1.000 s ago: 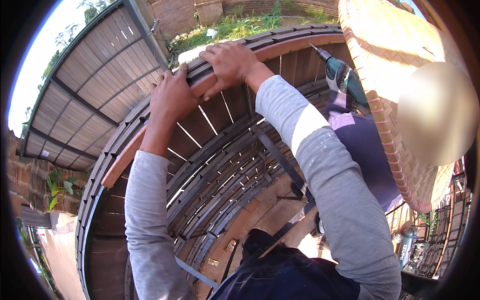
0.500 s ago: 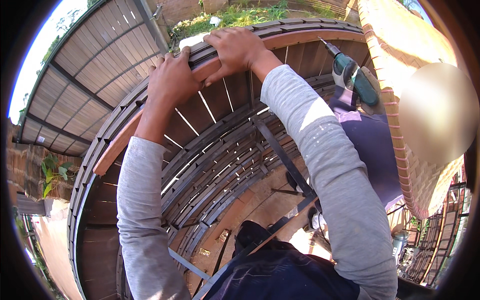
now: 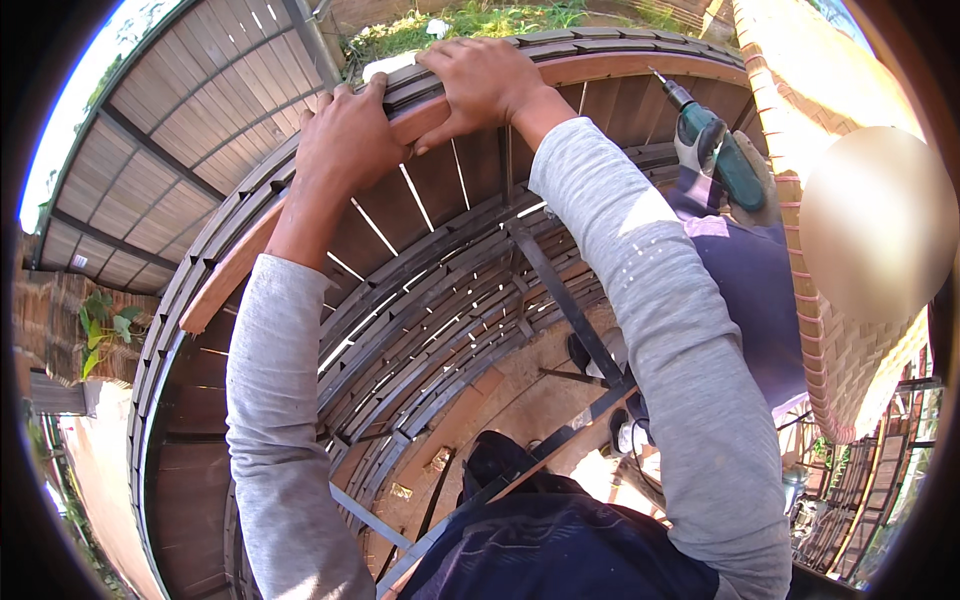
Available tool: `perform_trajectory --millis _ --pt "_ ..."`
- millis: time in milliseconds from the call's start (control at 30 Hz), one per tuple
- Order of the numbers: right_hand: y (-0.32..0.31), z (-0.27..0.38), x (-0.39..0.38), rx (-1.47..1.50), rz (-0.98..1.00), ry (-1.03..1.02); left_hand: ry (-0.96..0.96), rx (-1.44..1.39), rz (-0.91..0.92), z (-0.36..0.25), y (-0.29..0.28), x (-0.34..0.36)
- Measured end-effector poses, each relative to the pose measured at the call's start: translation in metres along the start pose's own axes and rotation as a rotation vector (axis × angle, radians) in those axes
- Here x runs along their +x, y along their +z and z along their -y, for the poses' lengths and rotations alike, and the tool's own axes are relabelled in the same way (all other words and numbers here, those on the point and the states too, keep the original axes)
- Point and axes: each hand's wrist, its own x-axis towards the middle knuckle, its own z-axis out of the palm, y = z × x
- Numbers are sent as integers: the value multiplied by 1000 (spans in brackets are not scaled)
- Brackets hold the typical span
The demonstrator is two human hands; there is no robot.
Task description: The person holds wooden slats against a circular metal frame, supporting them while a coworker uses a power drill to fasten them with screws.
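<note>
A long reddish-brown wooden strip (image 3: 232,268) follows the inside of the curved dark rim (image 3: 180,300) of a slatted structure. My left hand (image 3: 348,138) is wrapped over rim and strip, fingers on the far side. Just right of it, my right hand (image 3: 485,88) clamps the same strip, thumb underneath and fingers over the rim. The two hands are close together, and the fingertips on the outer side are partly hidden. Near the strip's right part, a co-worker's gloved hand (image 3: 698,165) holds a green cordless drill (image 3: 738,175), its bit pointing up toward the strip.
The co-worker's wide woven hat (image 3: 790,230) fills the right side. Dark metal bars (image 3: 565,300) cross the structure's inside, above a brown floor (image 3: 520,400). A slatted wooden panel (image 3: 170,140) stands at the far left, with grass (image 3: 480,22) beyond the rim.
The view has shifted slightly. Both my hands keep their hold on the strip and rim, and the co-worker's drill stays near the strip.
</note>
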Motion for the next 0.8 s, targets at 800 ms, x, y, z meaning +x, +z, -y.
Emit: perform_trajectory --millis 800 --pt "5 -1 1 -29 -26 -8 13 26 -18 5 7 3"
